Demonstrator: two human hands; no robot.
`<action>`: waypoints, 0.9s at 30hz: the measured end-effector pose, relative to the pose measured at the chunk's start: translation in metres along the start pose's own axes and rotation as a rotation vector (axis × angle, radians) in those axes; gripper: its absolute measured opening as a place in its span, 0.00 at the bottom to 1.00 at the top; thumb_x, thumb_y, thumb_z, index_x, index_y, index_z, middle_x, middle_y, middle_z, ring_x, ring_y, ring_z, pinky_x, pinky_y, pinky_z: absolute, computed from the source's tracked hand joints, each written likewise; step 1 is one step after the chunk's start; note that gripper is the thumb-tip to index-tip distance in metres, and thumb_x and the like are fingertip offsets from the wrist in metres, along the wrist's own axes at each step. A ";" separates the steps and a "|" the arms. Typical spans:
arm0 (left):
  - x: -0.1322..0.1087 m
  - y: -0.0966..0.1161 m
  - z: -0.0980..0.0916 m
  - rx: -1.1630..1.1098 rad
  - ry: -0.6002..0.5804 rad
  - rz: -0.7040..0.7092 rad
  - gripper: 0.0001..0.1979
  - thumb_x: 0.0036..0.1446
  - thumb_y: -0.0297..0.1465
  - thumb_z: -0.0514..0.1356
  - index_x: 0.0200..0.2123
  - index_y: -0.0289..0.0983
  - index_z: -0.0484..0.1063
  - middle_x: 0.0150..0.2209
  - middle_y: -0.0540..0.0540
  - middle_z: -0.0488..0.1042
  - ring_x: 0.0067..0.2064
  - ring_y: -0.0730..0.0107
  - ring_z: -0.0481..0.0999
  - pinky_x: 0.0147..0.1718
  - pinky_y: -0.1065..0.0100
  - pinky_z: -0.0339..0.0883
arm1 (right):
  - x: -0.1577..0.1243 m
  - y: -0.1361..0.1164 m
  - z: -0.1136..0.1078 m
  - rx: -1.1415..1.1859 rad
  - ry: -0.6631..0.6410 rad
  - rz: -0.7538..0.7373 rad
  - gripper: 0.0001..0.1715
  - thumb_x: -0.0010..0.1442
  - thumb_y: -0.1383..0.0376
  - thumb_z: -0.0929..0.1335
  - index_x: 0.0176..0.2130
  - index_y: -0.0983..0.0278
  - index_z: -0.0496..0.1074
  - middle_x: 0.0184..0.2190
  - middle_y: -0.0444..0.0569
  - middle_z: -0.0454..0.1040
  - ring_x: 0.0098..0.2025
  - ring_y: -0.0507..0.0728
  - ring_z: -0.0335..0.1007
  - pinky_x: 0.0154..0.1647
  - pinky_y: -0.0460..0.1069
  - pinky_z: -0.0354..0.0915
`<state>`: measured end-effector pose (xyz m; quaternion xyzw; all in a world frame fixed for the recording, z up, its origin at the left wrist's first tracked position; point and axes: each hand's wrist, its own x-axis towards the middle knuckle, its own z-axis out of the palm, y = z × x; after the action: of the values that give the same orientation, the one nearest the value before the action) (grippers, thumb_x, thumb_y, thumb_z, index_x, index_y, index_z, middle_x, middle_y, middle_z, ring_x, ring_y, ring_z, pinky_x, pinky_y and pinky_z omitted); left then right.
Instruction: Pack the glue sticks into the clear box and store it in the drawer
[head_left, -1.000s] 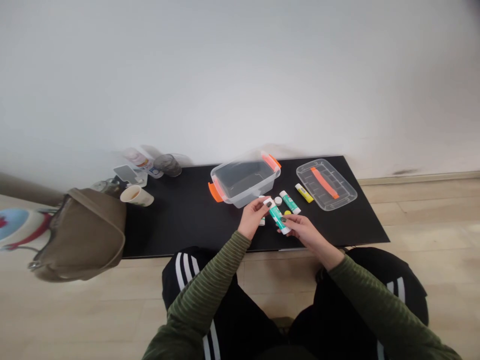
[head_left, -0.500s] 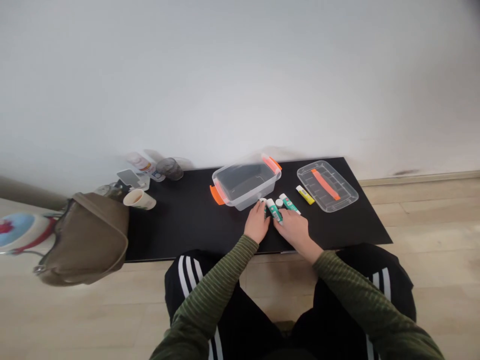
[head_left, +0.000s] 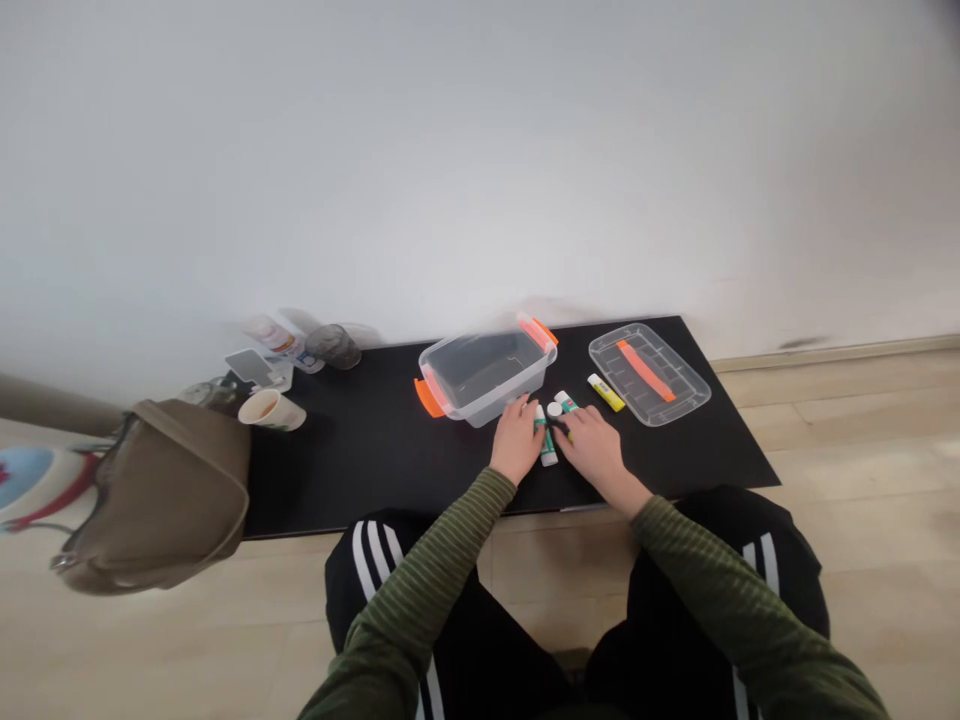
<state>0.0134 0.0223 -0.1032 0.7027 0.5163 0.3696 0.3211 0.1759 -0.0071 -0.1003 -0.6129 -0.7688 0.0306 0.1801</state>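
My left hand (head_left: 517, 440) rests on the black bench just in front of the clear plastic box (head_left: 491, 405), fingers curled. Its thumb side is against a green and white glue stick (head_left: 547, 445), which lies pointing toward me. My right hand (head_left: 596, 450) is closed over a stick with a round white cap (head_left: 555, 409); most of its body is hidden under the fingers. Another green and white glue stick (head_left: 566, 401) shows partly beyond the right fingers. A yellow glue stick (head_left: 606, 393) lies apart, to the right.
The box's clear lid (head_left: 686, 405) with its orange handle lies flat at the right of the black bench (head_left: 337, 470). On the left stand a paper cup (head_left: 272, 409), a bottle (head_left: 281, 342), a grey object (head_left: 334, 346) and a brown bag (head_left: 172, 490). A wall rises behind.
The green and white glue stick between my hands has shifted toward me. My right hand has moved slightly forward, over the white-capped stick. The view has drifted a little.
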 end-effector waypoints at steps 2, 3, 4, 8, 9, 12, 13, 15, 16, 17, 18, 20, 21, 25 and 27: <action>0.010 0.001 0.007 0.028 -0.037 0.063 0.18 0.53 0.25 0.61 0.48 0.38 0.73 0.58 0.35 0.67 0.63 0.47 0.61 0.63 0.46 0.48 | 0.002 0.014 -0.003 -0.014 0.025 0.034 0.14 0.66 0.61 0.62 0.43 0.62 0.75 0.39 0.55 0.75 0.46 0.63 0.66 0.44 0.52 0.62; 0.014 0.001 0.011 0.043 -0.053 0.086 0.17 0.52 0.25 0.61 0.47 0.38 0.73 0.58 0.35 0.68 0.63 0.47 0.62 0.63 0.46 0.49 | 0.003 0.020 -0.004 -0.020 0.030 0.051 0.13 0.65 0.62 0.63 0.43 0.63 0.75 0.39 0.55 0.75 0.47 0.63 0.66 0.45 0.52 0.62; 0.017 -0.001 0.015 0.063 -0.066 0.102 0.16 0.52 0.25 0.61 0.46 0.38 0.73 0.57 0.36 0.69 0.63 0.47 0.62 0.63 0.46 0.49 | 0.004 0.025 -0.003 -0.022 0.028 0.071 0.13 0.65 0.62 0.63 0.44 0.63 0.75 0.40 0.55 0.75 0.48 0.63 0.66 0.47 0.52 0.62; 0.023 -0.008 0.027 0.228 -0.115 0.136 0.14 0.54 0.24 0.60 0.46 0.37 0.72 0.54 0.36 0.71 0.60 0.50 0.66 0.60 0.47 0.55 | 0.006 0.039 0.004 0.029 -0.049 0.202 0.15 0.64 0.60 0.64 0.48 0.63 0.74 0.44 0.54 0.74 0.52 0.61 0.66 0.48 0.51 0.63; 0.023 -0.009 0.028 0.279 -0.124 0.146 0.14 0.55 0.24 0.59 0.46 0.37 0.71 0.54 0.36 0.71 0.59 0.51 0.67 0.60 0.48 0.57 | 0.006 0.041 0.005 0.045 -0.077 0.234 0.16 0.64 0.60 0.64 0.48 0.62 0.73 0.45 0.53 0.74 0.52 0.61 0.66 0.49 0.50 0.63; 0.021 -0.010 0.026 0.369 -0.132 0.162 0.13 0.57 0.24 0.57 0.46 0.36 0.70 0.54 0.36 0.72 0.58 0.53 0.69 0.59 0.50 0.59 | 0.009 0.044 0.005 0.052 -0.129 0.275 0.18 0.65 0.58 0.64 0.50 0.64 0.73 0.47 0.54 0.74 0.54 0.61 0.65 0.50 0.50 0.63; 0.021 -0.009 0.025 0.372 -0.129 0.161 0.12 0.58 0.24 0.57 0.46 0.36 0.69 0.54 0.37 0.72 0.57 0.53 0.69 0.59 0.50 0.59 | 0.010 0.044 0.004 0.040 -0.136 0.274 0.19 0.65 0.58 0.64 0.50 0.65 0.73 0.48 0.54 0.74 0.54 0.61 0.65 0.51 0.50 0.63; 0.021 -0.004 0.021 0.343 -0.119 0.156 0.11 0.58 0.24 0.57 0.45 0.37 0.69 0.54 0.38 0.72 0.57 0.53 0.70 0.59 0.50 0.59 | 0.011 0.045 0.001 0.003 -0.139 0.256 0.19 0.66 0.59 0.64 0.51 0.66 0.73 0.49 0.56 0.73 0.55 0.62 0.64 0.50 0.51 0.63; 0.020 -0.001 0.018 0.316 -0.112 0.151 0.11 0.58 0.24 0.57 0.45 0.38 0.69 0.53 0.39 0.72 0.56 0.53 0.70 0.59 0.49 0.58 | 0.011 0.045 -0.001 -0.019 -0.139 0.241 0.19 0.66 0.59 0.64 0.51 0.66 0.73 0.49 0.56 0.73 0.55 0.63 0.64 0.49 0.51 0.64; 0.020 0.002 0.016 0.282 -0.105 0.139 0.11 0.58 0.25 0.57 0.45 0.38 0.69 0.52 0.40 0.73 0.55 0.53 0.70 0.60 0.49 0.58 | 0.011 0.045 -0.003 -0.040 -0.139 0.225 0.19 0.66 0.60 0.64 0.51 0.65 0.73 0.49 0.57 0.73 0.55 0.63 0.64 0.48 0.51 0.64; 0.020 0.005 0.013 0.240 -0.099 0.118 0.11 0.57 0.25 0.58 0.44 0.38 0.69 0.50 0.40 0.74 0.54 0.54 0.71 0.59 0.49 0.59 | 0.011 0.044 -0.004 -0.058 -0.141 0.209 0.18 0.66 0.60 0.64 0.51 0.65 0.73 0.49 0.57 0.73 0.55 0.63 0.64 0.48 0.51 0.64; 0.018 0.010 0.008 0.122 -0.088 0.045 0.10 0.57 0.26 0.59 0.43 0.38 0.69 0.46 0.41 0.76 0.51 0.55 0.73 0.56 0.50 0.62 | 0.011 0.044 -0.005 -0.080 -0.147 0.184 0.16 0.66 0.60 0.63 0.50 0.63 0.73 0.47 0.56 0.73 0.55 0.63 0.63 0.46 0.51 0.65; 0.018 0.012 0.005 0.040 -0.079 0.000 0.10 0.57 0.27 0.60 0.43 0.38 0.69 0.44 0.42 0.76 0.49 0.56 0.74 0.54 0.51 0.64 | 0.011 0.044 -0.006 -0.086 -0.154 0.177 0.16 0.66 0.61 0.63 0.49 0.63 0.74 0.47 0.56 0.73 0.55 0.63 0.64 0.46 0.51 0.65; 0.012 0.013 -0.002 -0.442 -0.005 -0.176 0.12 0.55 0.32 0.63 0.43 0.37 0.69 0.44 0.42 0.77 0.48 0.60 0.76 0.52 0.57 0.66 | 0.010 0.045 -0.005 -0.071 -0.158 0.203 0.14 0.66 0.63 0.63 0.47 0.66 0.73 0.46 0.59 0.73 0.53 0.64 0.66 0.46 0.52 0.65; 0.008 0.012 -0.006 -0.699 0.047 -0.253 0.15 0.53 0.35 0.66 0.42 0.37 0.70 0.44 0.42 0.77 0.47 0.62 0.77 0.52 0.58 0.66 | 0.008 0.045 -0.005 0.006 -0.115 0.245 0.15 0.67 0.63 0.63 0.47 0.68 0.73 0.46 0.60 0.72 0.49 0.63 0.69 0.45 0.53 0.66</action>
<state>0.0162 0.0270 -0.0886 0.4725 0.4488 0.4970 0.5729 0.2181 0.0108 -0.1054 -0.6989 -0.6971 0.0894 0.1325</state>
